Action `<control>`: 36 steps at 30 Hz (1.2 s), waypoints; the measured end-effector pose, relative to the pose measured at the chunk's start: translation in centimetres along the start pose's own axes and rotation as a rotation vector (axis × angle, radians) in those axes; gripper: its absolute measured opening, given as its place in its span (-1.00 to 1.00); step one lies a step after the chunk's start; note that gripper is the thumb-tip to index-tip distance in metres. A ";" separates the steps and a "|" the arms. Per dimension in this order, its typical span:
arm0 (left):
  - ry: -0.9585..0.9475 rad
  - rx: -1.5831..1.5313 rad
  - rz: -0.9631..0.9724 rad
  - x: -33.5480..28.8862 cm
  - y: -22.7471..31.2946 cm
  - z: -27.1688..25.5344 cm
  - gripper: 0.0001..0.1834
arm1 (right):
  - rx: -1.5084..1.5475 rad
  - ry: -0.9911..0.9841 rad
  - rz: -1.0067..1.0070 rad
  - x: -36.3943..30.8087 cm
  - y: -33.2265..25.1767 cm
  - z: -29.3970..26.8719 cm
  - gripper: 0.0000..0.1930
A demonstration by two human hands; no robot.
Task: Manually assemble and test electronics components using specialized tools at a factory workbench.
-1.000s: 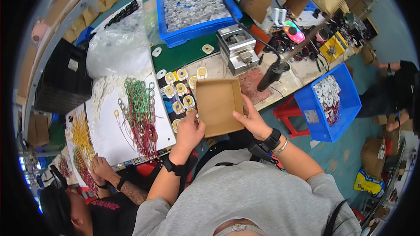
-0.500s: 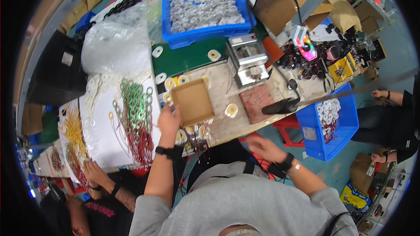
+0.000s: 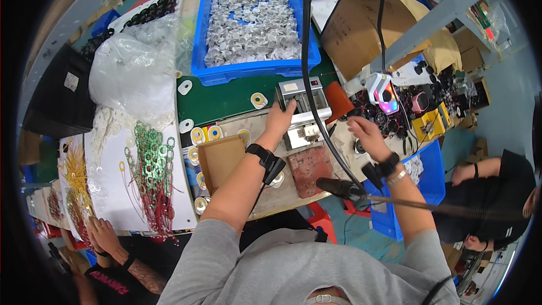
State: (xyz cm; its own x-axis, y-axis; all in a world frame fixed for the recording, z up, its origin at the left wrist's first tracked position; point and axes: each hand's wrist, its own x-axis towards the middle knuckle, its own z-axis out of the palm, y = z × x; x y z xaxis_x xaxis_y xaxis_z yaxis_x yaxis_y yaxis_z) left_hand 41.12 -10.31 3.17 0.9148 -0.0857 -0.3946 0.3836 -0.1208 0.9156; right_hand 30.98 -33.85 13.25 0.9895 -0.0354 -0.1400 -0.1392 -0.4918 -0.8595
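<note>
My left hand (image 3: 278, 121) grips the left side of a small silver bench machine (image 3: 307, 99), its thumb lying over the top edge. My right hand (image 3: 368, 136) is held in the air to the right of the machine, fingers apart and holding nothing. A shallow cardboard tray (image 3: 221, 158) lies beside my left forearm, partly hidden by it. Around the tray sit several white oval pieces with yellow rings, one of them a disc (image 3: 258, 100) on the green mat (image 3: 220, 107). In front of the machine rests a reddish block (image 3: 310, 172).
A blue bin (image 3: 254, 70) of small white parts stands at the back. Black cables hang before the machine, above a black-handled tool (image 3: 339, 188). Left are wired green parts (image 3: 152, 152) and a plastic bag (image 3: 132, 73). Co-workers' hands (image 3: 104, 236) show lower left, with another person (image 3: 485, 197) right.
My left hand has left the cardboard tray and moved right and away from me onto the machine. My right hand has risen forward over the bench. The view has shifted.
</note>
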 end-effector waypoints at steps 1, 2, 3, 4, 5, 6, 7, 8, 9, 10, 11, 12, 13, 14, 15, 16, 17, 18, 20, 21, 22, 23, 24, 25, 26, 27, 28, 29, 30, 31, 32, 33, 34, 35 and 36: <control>-0.018 0.120 0.074 0.6 -0.2 0.6 -0.35 | -0.124 0.014 -0.131 2.0 1.0 0.4 -0.68; -0.025 0.247 0.135 0.7 -0.5 0.6 -0.29 | -0.176 -0.012 -0.088 3.8 1.1 1.4 -0.65; 0.002 0.269 0.143 0.7 -0.7 0.7 -0.33 | -0.198 -0.016 -0.110 5.3 1.0 2.1 -0.63; -0.008 0.272 0.133 0.5 -0.3 0.9 -0.33 | -0.230 0.009 -0.168 6.7 2.4 2.5 -0.63; -0.019 0.217 0.107 0.1 0.0 0.8 -0.32 | -0.044 -0.029 -0.049 7.6 1.9 3.0 -0.63; -0.031 0.163 0.082 -0.3 0.2 0.7 -0.32 | 0.141 -0.064 0.072 8.3 1.5 3.7 -0.63; -0.028 0.226 0.077 -0.3 0.4 0.7 -0.26 | 0.140 -0.070 0.070 9.5 1.3 4.0 -0.63; -0.023 0.224 0.076 -0.4 0.5 0.6 -0.26 | 0.152 -0.025 0.102 10.7 1.2 4.3 -0.65; 0.007 0.236 0.105 -0.7 0.6 0.6 -0.23 | 0.164 0.020 0.134 11.8 1.0 4.5 -0.66; 0.041 0.249 0.131 -1.0 0.6 0.4 -0.20 | 0.166 0.012 0.132 12.7 0.5 4.9 -0.66; 0.084 0.267 0.151 -1.1 0.3 0.2 -0.16 | 0.243 -0.030 0.227 13.5 -0.3 5.3 -0.68; 0.089 0.270 0.148 -1.1 0.1 0.2 -0.16 | 0.320 -0.072 0.322 14.4 -0.9 5.5 -0.69; 0.062 0.297 0.169 -1.4 1.1 1.0 -0.15 | 0.301 -0.007 0.246 15.9 3.1 5.1 -0.72; 0.069 0.328 0.171 -1.5 1.1 0.8 -0.14 | 0.307 -0.018 0.247 16.1 2.6 5.5 -0.72; 0.100 0.328 0.226 -1.6 1.0 0.5 -0.13 | 0.228 -0.007 0.303 16.2 2.2 5.5 -0.67; 0.107 0.332 0.219 -1.7 1.0 0.4 -0.13 | 0.146 0.002 0.358 16.0 1.1 5.4 -0.59; 0.119 0.342 0.202 -1.8 1.0 0.5 -0.13 | 0.349 -0.052 0.479 15.8 0.1 5.0 -0.63; 0.130 0.352 0.185 -1.8 1.0 0.5 -0.12 | 0.352 -0.057 0.482 16.0 -0.7 4.7 -0.63; 0.110 0.342 0.214 -1.3 0.2 0.7 -0.12 | 0.309 -0.174 0.576 17.0 -1.6 4.2 -0.71; 0.094 0.326 0.246 -0.9 -0.1 0.7 -0.12 | 0.221 -0.182 0.588 17.9 -1.5 4.4 -0.73; 0.091 0.351 0.251 -0.8 0.1 0.7 -0.13 | 0.189 -0.199 0.584 18.4 -2.0 4.6 -0.71; 0.073 0.340 0.217 -0.9 0.4 0.7 -0.13 | 0.186 -0.206 0.579 18.3 -2.3 4.6 -0.70; 0.055 0.328 0.184 -1.0 0.5 0.6 -0.14 | 0.183 -0.212 0.573 18.1 -2.6 4.4 -0.68; 0.054 0.330 0.189 -1.1 0.6 0.5 -0.14 | 0.185 -0.209 0.570 17.9 -1.9 4.3 -0.68; 0.034 0.325 0.148 -1.1 0.5 0.3 -0.17 | 0.195 -0.216 0.454 17.4 -0.8 4.2 -0.65; 0.014 0.319 0.107 -1.1 0.5 0.4 -0.19 | 0.203 -0.223 0.338 16.8 0.4 4.1 -0.60; 0.018 0.320 0.100 -1.2 0.6 0.2 -0.19 | 0.314 -0.187 0.411 15.4 -0.4 4.1 -0.51; 0.043 0.349 0.125 -1.6 1.2 0.4 -0.23 | 0.422 -0.181 0.341 14.5 0.9 3.9 -0.50; 0.069 0.378 0.150 -1.9 1.7 0.6 -0.27 | 0.530 -0.175 0.270 13.8 2.4 3.7 -0.50; 0.069 0.376 0.147 -2.0 2.0 0.8 -0.27 | 0.553 -0.222 0.291 12.9 3.1 3.4 -0.50; 0.077 0.404 0.113 -1.9 2.1 1.0 -0.41 | 0.578 -0.273 0.315 11.9 2.6 3.7 -0.50; 0.086 0.432 0.080 -1.8 2.1 1.1 -0.54 | 0.538 -0.267 0.476 11.1 1.9 3.9 -0.46; 0.085 0.430 0.075 -1.7 2.1 1.4 -0.54 | 0.471 -0.192 0.554 10.4 0.9 4.5 -0.44; 0.107 0.420 0.059 -1.5 1.9 1.6 -0.58 | 0.509 -0.215 0.574 10.0 -0.2 4.9 -0.45; 0.130 0.409 0.042 -1.3 1.8 1.8 -0.62 | 0.546 -0.238 0.593 10.0 -0.8 5.2 -0.46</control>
State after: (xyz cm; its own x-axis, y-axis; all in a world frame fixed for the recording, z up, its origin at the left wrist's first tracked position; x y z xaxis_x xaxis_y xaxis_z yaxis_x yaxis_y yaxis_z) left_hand 40.37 -12.15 5.24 0.9469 0.0233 -0.3208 0.2882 -0.5042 0.8141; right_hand 40.75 -29.26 10.02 0.7203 0.0593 -0.6911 -0.6935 0.0429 -0.7192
